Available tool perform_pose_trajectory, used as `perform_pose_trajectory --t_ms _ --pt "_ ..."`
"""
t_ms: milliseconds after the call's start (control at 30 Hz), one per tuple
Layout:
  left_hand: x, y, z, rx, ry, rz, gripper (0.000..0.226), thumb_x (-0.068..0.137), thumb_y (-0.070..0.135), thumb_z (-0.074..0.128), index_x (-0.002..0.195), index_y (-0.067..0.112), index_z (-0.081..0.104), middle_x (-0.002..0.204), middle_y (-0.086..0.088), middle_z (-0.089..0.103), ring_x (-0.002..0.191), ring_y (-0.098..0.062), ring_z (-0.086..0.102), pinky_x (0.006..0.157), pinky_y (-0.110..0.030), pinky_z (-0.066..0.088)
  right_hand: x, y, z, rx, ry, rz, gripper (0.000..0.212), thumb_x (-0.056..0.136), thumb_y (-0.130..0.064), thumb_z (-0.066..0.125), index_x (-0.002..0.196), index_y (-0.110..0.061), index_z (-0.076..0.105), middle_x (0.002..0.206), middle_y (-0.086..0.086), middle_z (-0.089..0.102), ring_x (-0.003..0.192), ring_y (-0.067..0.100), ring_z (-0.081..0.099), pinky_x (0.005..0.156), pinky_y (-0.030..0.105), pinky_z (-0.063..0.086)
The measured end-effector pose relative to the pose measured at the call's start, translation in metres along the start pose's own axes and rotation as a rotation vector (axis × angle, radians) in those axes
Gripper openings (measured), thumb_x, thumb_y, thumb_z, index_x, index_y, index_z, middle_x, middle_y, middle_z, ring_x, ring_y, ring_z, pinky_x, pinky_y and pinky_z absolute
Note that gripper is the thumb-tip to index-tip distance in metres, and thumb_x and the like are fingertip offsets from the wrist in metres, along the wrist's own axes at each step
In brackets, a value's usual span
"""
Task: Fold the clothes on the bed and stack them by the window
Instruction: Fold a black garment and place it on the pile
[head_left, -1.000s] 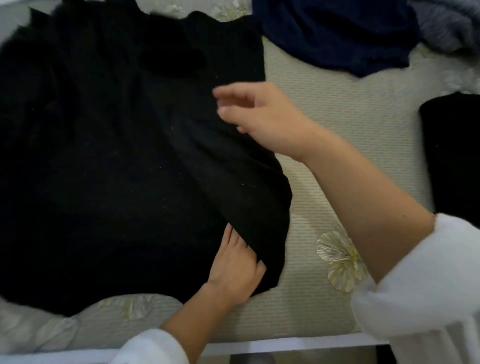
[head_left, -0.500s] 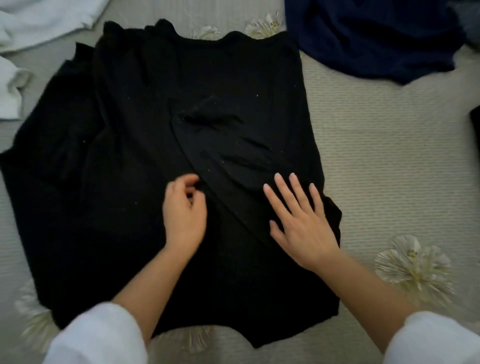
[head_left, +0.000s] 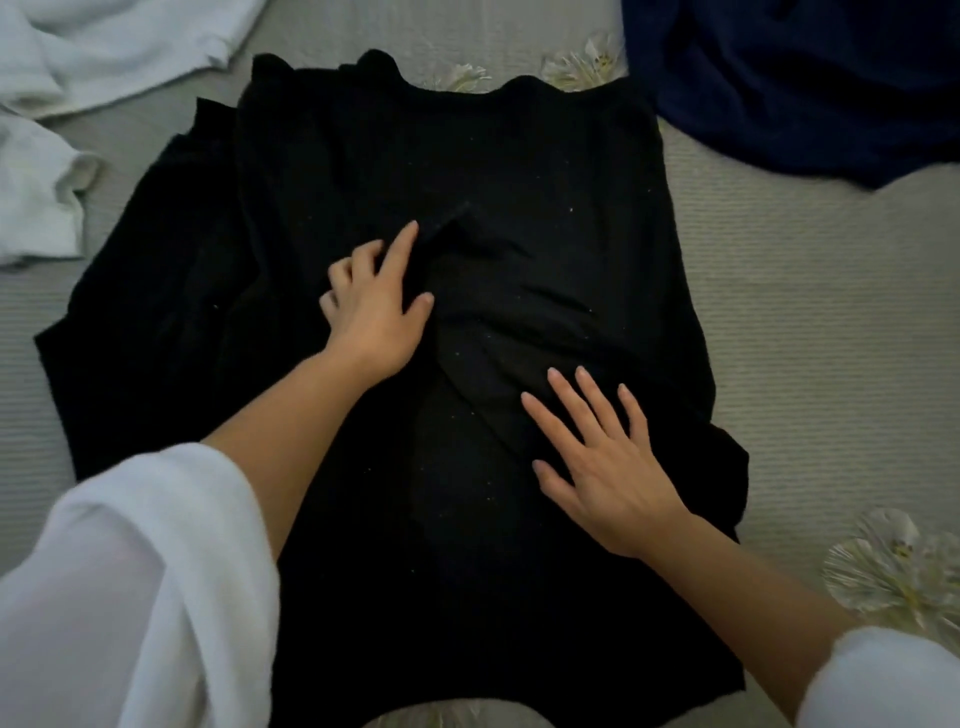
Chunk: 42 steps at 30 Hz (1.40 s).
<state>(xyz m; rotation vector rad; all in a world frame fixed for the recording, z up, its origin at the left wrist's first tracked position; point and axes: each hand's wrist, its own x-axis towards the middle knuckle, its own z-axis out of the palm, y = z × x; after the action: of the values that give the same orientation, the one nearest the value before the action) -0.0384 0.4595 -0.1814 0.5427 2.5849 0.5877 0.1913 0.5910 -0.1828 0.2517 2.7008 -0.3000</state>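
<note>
Black garment (head_left: 519, 156) axis points away from us; right hand (head_left: 608, 467) spread flat; left hand (head_left: 374, 306), nearer sleeve fold (head_left: 460, 221), half-curled, grip unclear.

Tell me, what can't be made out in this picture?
Head view:
Black knit garment: too dark to tell its sleeves and folds apart.
Dark navy cloth, white cloth: cut off by the frame's edges.
Left hand: curled fingers hide whether they pinch fabric.
Window, stack: outside the frame.

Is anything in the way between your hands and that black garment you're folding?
Nothing visible. Both the left hand and the right hand rest directly on the black garment. The window is out of view, so that path cannot be judged.
</note>
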Motion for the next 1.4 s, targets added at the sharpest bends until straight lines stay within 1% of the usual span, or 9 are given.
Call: perform_pose_trajectory --t_ms 133,267,500,633,833,1000,1067,1167,1400 --pt "-0.035 -0.041 -0.023 -0.028 0.275 0.121 0.059 0.094 0.030 0.051 0.146 0.037 0.025 0.150 -0.004 0.023 0.137 -0.026 0.016 0.110 -0.046 0.018 0.020 -0.037 -0.010 0.068 0.078 -0.028 0.068 0.093 -0.053 0.024 0.152 -0.027 0.002 0.161 -0.001 -0.005 0.146 0.014 -0.017 0.115 0.039 -0.016" --pt "-0.060 -0.108 -0.060 -0.028 0.525 -0.126 0.051 0.089 0.022 0.054 0.139 0.020 0.040 0.145 -0.011 0.032 0.132 -0.034 0.026 0.106 -0.049 0.023 0.051 -0.087 -0.016 0.069 0.091 -0.154 0.068 0.094 -0.052 0.026 0.153 -0.027 0.002 0.161 0.000 -0.004 0.147 0.016 -0.015 0.118 0.040 -0.011" --pt "-0.049 -0.181 -0.102 -0.306 0.396 -0.627 0.073 0.089 0.043 0.057 0.147 0.016 0.024 0.149 -0.013 0.031 0.137 -0.031 0.029 0.113 -0.051 0.023 0.098 -0.153 -0.003 0.029 0.063 -0.183 0.069 0.093 -0.056 0.022 0.150 -0.034 -0.009 0.160 0.001 -0.015 0.143 0.019 -0.026 0.114 0.038 -0.017" --pt "-0.044 -0.189 -0.119 -0.659 0.463 -0.571 0.025 0.084 0.023 0.064 0.103 0.007 0.066 0.098 -0.013 0.066 0.095 -0.027 0.065 0.084 -0.038 0.052 0.099 -0.158 0.009 -0.024 0.057 -0.114 0.067 0.091 -0.060 0.012 0.145 -0.038 -0.021 0.154 -0.004 -0.029 0.139 0.016 -0.036 0.110 0.036 -0.027" --pt "-0.053 -0.187 -0.166 -0.516 1.014 -0.339 0.008 0.085 0.023 0.047 0.081 0.028 0.042 0.076 0.015 0.047 0.064 0.013 0.047 0.067 -0.006 0.035 0.098 -0.161 0.008 -0.073 0.040 -0.087 0.067 0.091 -0.061 0.007 0.145 -0.038 -0.024 0.155 -0.004 -0.030 0.139 0.016 -0.036 0.112 0.037 -0.026" --pt "-0.060 -0.169 -0.148 -0.398 0.128 0.105 0.016 0.081 0.046 0.062 0.092 0.034 0.065 0.112 0.015 0.063 0.111 0.013 0.042 0.101 -0.011 0.029 0.098 -0.163 0.007 -0.092 0.030 -0.067 0.066 0.091 -0.061 0.006 0.145 -0.038 -0.026 0.155 -0.004 -0.031 0.139 0.016 -0.035 0.113 0.037 -0.024" --pt "-0.059 -0.174 -0.140 -0.352 0.191 0.090 0.015 0.083 0.043 0.061 0.093 0.035 0.069 0.116 0.011 0.061 0.120 0.002 0.040 0.110 -0.027 0.029 0.098 -0.163 0.006 -0.099 0.025 -0.071 0.066 0.090 -0.061 0.004 0.145 -0.038 -0.026 0.155 -0.004 -0.031 0.139 0.016 -0.035 0.112 0.036 -0.026" --pt "-0.055 -0.194 -0.137 -0.449 0.461 -0.357 0.035 0.085 0.036 0.061 0.115 0.018 0.059 0.106 0.008 0.055 0.103 -0.014 0.056 0.093 -0.037 0.046 0.097 -0.163 0.006 -0.096 0.028 -0.061 0.067 0.090 -0.061 0.004 0.146 -0.038 -0.023 0.156 -0.004 -0.028 0.140 0.016 -0.033 0.112 0.035 -0.026" --pt "-0.046 -0.191 -0.130 -0.840 -0.051 -0.633 0.025 0.076 0.037 0.076 0.086 0.017 0.067 0.068 0.007 0.072 0.056 -0.004 0.068 0.041 -0.014 0.046 0.099 -0.163 0.007 -0.092 0.032 -0.070 0.067 0.091 -0.061 0.008 0.147 -0.037 -0.019 0.158 -0.003 -0.023 0.142 0.017 -0.029 0.114 0.037 -0.021"
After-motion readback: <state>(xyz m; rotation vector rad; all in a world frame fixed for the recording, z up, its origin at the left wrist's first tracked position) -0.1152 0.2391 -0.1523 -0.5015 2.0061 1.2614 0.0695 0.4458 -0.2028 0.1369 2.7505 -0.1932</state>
